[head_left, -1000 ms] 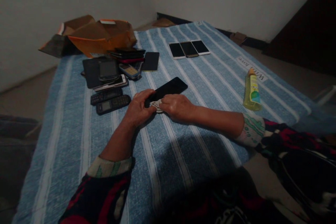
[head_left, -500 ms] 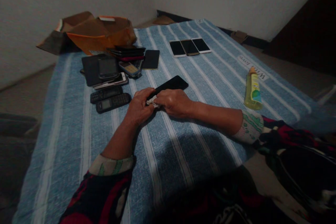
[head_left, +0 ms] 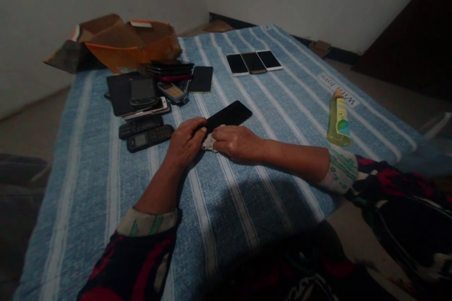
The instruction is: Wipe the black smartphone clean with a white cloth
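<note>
A black smartphone lies slanted at the middle of the striped cloth, its far end pointing up and right. My left hand grips its near left end, thumb on top. In my right hand is a crumpled whitish cloth, bunched under the fingers against the phone's near edge. Part of the cloth and the phone's lower end are hidden by my hands. Just left of my left hand lie two black keypad phones, side by side.
Several more phones are heaped at the left, before an open brown-orange paper bag. Three smartphones lie in a row at the back. A yellow-green bottle stands on the right of the blue striped cloth.
My right hand has shifted slightly right and down along the phone with the crumpled cloth, so more of it shows. My left hand keeps its hold; the view has moved a little.
</note>
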`<act>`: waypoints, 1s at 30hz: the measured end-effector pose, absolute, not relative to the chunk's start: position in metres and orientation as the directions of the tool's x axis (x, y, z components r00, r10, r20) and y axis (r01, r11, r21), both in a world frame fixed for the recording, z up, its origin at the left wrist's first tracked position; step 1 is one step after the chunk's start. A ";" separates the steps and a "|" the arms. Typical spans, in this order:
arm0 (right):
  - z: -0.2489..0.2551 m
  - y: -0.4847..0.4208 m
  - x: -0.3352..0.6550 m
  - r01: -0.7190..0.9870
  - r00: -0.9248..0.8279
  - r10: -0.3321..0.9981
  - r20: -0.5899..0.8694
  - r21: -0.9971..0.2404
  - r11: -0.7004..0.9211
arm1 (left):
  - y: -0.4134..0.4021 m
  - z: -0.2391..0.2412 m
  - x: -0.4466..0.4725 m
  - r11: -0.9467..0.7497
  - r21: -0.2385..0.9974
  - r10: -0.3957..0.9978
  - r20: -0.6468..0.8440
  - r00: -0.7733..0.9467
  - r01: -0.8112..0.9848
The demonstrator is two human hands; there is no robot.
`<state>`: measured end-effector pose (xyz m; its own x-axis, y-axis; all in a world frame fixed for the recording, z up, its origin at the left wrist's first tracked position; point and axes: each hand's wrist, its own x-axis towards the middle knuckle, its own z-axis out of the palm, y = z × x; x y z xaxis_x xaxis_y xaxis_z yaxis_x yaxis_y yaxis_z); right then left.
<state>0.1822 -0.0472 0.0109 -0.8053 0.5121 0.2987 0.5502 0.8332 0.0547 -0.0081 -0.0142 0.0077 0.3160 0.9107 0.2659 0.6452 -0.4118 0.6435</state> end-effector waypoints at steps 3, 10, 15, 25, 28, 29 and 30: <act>0.007 -0.050 0.184 0.543 -0.806 0.490 0.333 0.085 0.835 | -0.014 0.006 -0.008 -0.435 0.624 0.900 0.279 0.335 0.649; 0.000 -0.047 0.189 0.564 -0.789 0.502 0.355 0.092 0.821 | -0.015 0.007 -0.009 -0.448 0.604 0.893 0.277 0.354 0.659; 0.001 -0.042 0.202 0.611 -0.753 0.546 0.368 0.080 0.788 | -0.018 0.007 -0.009 -0.477 0.592 0.879 0.305 0.367 0.649; -0.008 -0.045 0.194 0.591 -0.722 0.489 0.489 0.069 0.804 | -0.017 0.000 -0.014 -0.430 0.678 0.902 0.307 0.303 0.596; -0.009 -0.046 0.175 0.557 -0.744 0.441 0.502 0.102 0.824 | -0.019 0.000 -0.014 -0.364 0.731 0.931 0.279 0.234 0.577; -0.008 -0.046 0.170 0.550 -0.749 0.433 0.501 0.107 0.828 | -0.019 0.001 -0.014 -0.345 0.744 0.939 0.268 0.217 0.573; -0.008 -0.047 0.166 0.548 -0.751 0.430 0.501 0.109 0.830 | -0.020 0.002 -0.013 -0.331 0.752 0.944 0.259 0.207 0.570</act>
